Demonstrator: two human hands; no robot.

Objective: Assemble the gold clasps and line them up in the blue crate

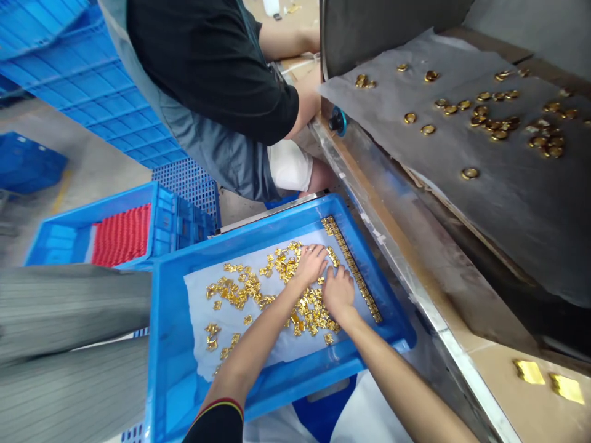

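Note:
Both my hands are low over a blue plastic tray, among small shiny gold-coloured pieces scattered on a white sheet. My left hand has its fingers bent down at the upper part of the pile. Close to its right is my right hand, fingers curled. What the fingertips of either hand grip is hidden or too small to make out. A short line of gold pieces lies by the fingertips of both hands. Along the tray's right side runs a long, tight row of gold pieces.
A co-worker in a dark sleeve sits just beyond the tray. On the right, a metal-edged bench holds a grey sheet with gold rings; two gold blocks lie nearer. Blue crates are stacked left; one holds red items.

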